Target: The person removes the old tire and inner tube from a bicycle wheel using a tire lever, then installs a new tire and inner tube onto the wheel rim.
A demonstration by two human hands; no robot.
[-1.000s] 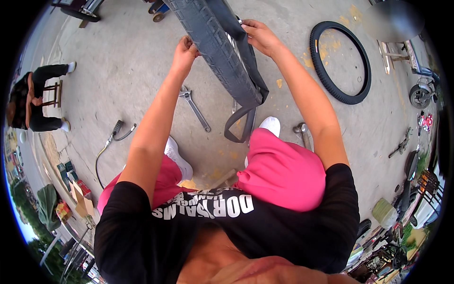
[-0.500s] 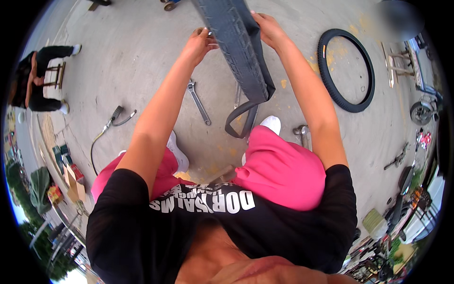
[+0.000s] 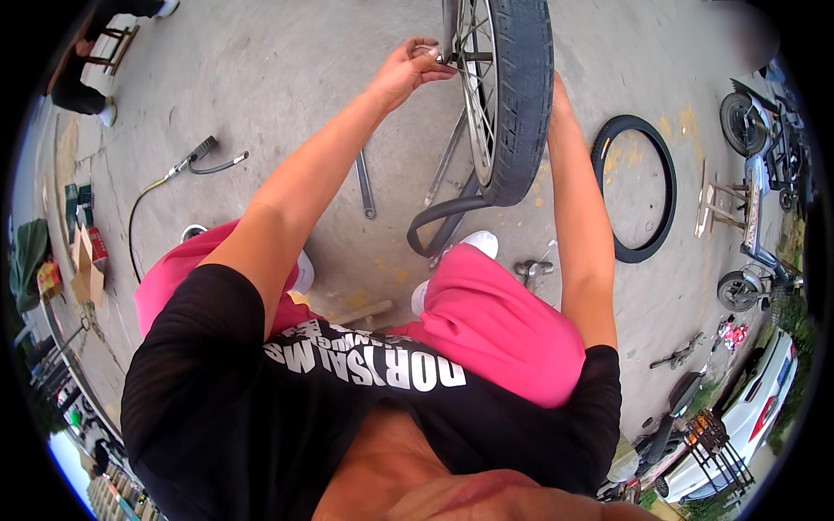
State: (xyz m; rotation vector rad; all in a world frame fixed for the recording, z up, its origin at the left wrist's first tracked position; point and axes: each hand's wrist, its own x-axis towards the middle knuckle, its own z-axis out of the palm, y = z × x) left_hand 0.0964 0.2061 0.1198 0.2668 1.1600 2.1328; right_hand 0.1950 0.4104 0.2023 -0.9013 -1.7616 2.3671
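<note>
A bicycle wheel (image 3: 480,104) with a worn black tire (image 3: 524,104) stands upright before me, attached to a frame part at the top edge. My left hand (image 3: 412,73) is at the wheel's left side, its thumb and fingers pinched at the axle end (image 3: 443,60). My right hand (image 3: 561,97) is against the tire's right side; its fingers are hidden behind the wheel. Below the tire, a black inner tube (image 3: 445,211) hangs in a loop toward the ground.
A wrench (image 3: 365,187), a long metal tool (image 3: 446,161) and a hammer (image 3: 533,268) lie on the concrete. A loose tire (image 3: 669,187) lies at right, an air hose (image 3: 178,169) at left. A person (image 3: 82,87) sits at far left; scooters (image 3: 745,122) stand at far right.
The view has shifted, and the wheel now shows its spokes and left side. My left hand has moved from beside the tire to the axle; my right hand has slipped mostly behind the tire.
</note>
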